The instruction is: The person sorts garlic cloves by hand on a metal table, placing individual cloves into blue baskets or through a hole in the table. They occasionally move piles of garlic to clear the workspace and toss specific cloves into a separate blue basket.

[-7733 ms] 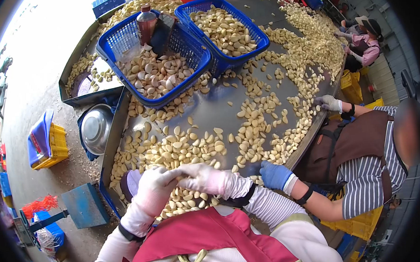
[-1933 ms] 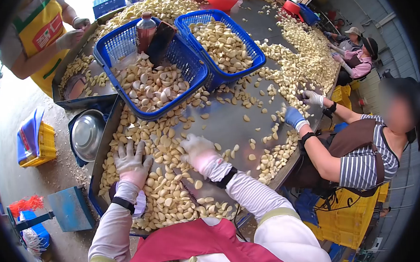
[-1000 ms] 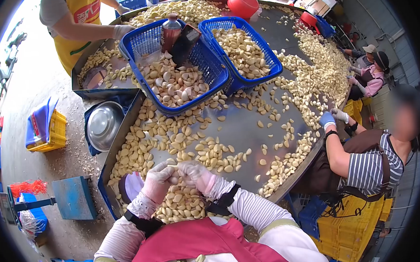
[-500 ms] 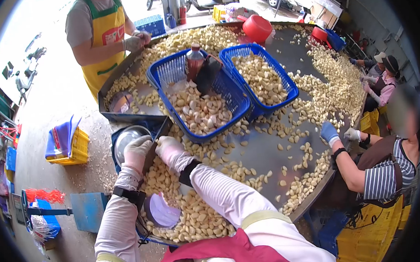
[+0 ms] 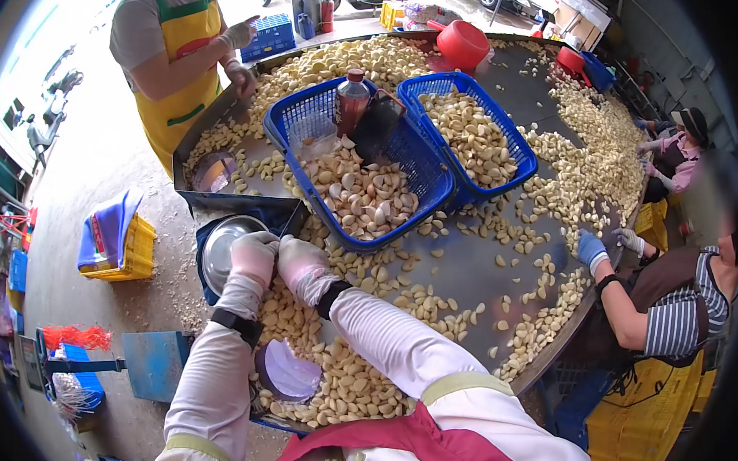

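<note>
My left hand (image 5: 254, 260), in a pale glove, is closed with its fingertips pinched, beside the rim of a shiny metal bowl (image 5: 218, 257). Close by on the right, my gloved right hand (image 5: 303, 269) is closed too, its fingertips nearly meeting those of the left. Whatever sits between the fingers is hidden or too small to make out. Peeled garlic cloves (image 5: 352, 386) lie below and around both wrists. Among them rests a round dish with a pale purple surface (image 5: 293, 372). A blue basket (image 5: 422, 207) with unpeeled garlic cloves (image 5: 363, 189) stands just beyond my right hand.
Another blue basket (image 5: 526, 165) holds peeled cloves. A bottle (image 5: 351, 102) stands in the first basket. Red scoops (image 5: 462, 45) lie at the table's far side. A person in a yellow apron (image 5: 190, 89) stands at far left; a co-worker's blue-gloved hand (image 5: 591, 248) is over cloves at right.
My hands stay pinched close together, and the left has turned slightly, now more back-up. The yellow-aproned person's hands have moved apart, one raised. The view has shifted a little.
</note>
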A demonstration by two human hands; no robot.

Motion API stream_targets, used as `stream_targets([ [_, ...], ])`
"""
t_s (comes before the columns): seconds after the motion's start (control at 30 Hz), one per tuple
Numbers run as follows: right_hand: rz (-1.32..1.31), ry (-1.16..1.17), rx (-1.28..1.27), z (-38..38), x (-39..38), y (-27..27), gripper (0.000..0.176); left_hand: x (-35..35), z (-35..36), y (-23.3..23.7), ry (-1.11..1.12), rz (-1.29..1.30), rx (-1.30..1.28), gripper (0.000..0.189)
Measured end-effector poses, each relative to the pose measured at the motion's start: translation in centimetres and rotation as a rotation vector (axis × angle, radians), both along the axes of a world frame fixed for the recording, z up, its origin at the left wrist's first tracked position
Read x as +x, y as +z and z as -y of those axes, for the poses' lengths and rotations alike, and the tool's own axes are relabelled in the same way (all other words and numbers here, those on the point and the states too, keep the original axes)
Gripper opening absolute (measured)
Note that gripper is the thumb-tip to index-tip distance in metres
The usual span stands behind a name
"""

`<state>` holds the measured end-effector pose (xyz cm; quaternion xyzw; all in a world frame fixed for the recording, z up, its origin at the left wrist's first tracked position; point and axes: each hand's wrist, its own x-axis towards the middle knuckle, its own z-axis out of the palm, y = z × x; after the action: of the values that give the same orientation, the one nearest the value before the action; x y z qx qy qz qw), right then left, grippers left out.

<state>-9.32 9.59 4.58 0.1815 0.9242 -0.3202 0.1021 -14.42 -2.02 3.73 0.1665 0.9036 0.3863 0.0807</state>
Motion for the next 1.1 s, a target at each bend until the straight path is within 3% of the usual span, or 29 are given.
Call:
stream_targets([
  [0.03,-0.005,-0.001,0.000,-0.1,0.0,-0.3,0.025,0.4,-0.1,-0.9,0.038,-0.138,-0.007,0.014],
  [0.07,0.072,0.093,0.056,-0.3,0.3,-0.6,0.023,0.9,0.4,-1.9,0.090,-0.170,0.161,0.014],
  [0.13,0.092,0.175,0.097,-1.1,1.9,-2.4,0.024,-1.8,4.0,-7.4,0.477,-0.204,0.428,0.022],
  [0.17,0.157,0.207,-0.086,-2.1,3.1,-2.2,0.039,-1.4,6.0,-4.8,0.818,0.470,1.016,0.024],
  [0.2,-0.029,0.262,-0.121,-3.5,5.6,-2.0,0.050,-1.6,9.0,-5.6,0.722,0.428,1.125,0.023],
  [0.23,-0.210,0.320,-0.156,-5.0,8.5,-1.5,0.062,-0.3,9.5,-2.8,0.865,0.367,1.280,0.022],
  [0.27,-0.159,0.311,-0.054,-7.0,10.3,0.5,0.073,1.3,10.0,-0.1,1.020,0.301,1.430,0.022],
  [0.3,-0.101,0.304,0.049,-9.3,11.8,2.2,0.084,2.4,10.4,-1.2,1.039,0.318,1.419,0.022],
  [0.37,0.013,0.317,0.381,-13.4,14.2,3.3,0.091,4.8,11.5,-3.5,0.139,0.737,1.180,0.029],
  [0.43,0.039,0.406,0.398,-15.1,17.5,0.9,0.095,8.6,5.9,-3.3,-0.019,0.489,0.594,0.043],
  [0.5,0.047,0.490,0.426,-14.4,19.9,0.0,0.100,10.4,3.1,-4.4,-0.192,-0.279,-0.276,0.042],
  [0.57,0.089,0.783,0.347,-11.6,22.8,0.8,0.102,13.1,1.6,-0.7,-0.232,-0.152,-0.384,0.032],
  [0.63,0.056,0.938,0.246,-9.1,25.0,0.7,0.104,14.0,3.3,-1.8,-0.358,0.083,-0.167,0.035],
  [0.7,-0.027,0.990,0.173,-6.4,24.9,-0.5,0.103,15.4,6.1,-6.2,-0.105,0.607,0.143,0.041],
  [0.73,-0.103,1.049,0.105,-4.9,24.5,-1.1,0.102,15.7,7.0,-6.1,-0.114,0.606,0.129,0.041],
  [0.8,-0.146,1.070,0.074,-1.2,22.7,-2.6,0.100,16.1,8.0,-5.3,0.530,1.241,0.395,0.045],
  [0.83,-0.152,1.063,0.069,0.7,21.5,-3.5,0.100,16.0,7.9,-4.1,0.546,1.294,0.431,0.039],
  [0.9,-0.227,1.023,0.068,3.3,18.9,-4.7,0.092,14.9,10.4,-8.2,0.520,1.413,0.561,0.038],
  [0.97,-0.294,1.011,-0.106,2.5,15.4,-3.0,0.082,14.7,11.5,-9.2,0.528,1.370,0.531,0.044],
  [1.03,0.086,0.737,-0.003,-2.4,10.9,2.3,0.072,15.4,11.9,-8.4,0.551,1.354,0.493,0.052],
  [1.1,-0.251,0.266,0.205,-7.2,12.0,-0.2,0.078,16.2,10.3,-5.4,0.523,1.237,0.350,0.064],
])
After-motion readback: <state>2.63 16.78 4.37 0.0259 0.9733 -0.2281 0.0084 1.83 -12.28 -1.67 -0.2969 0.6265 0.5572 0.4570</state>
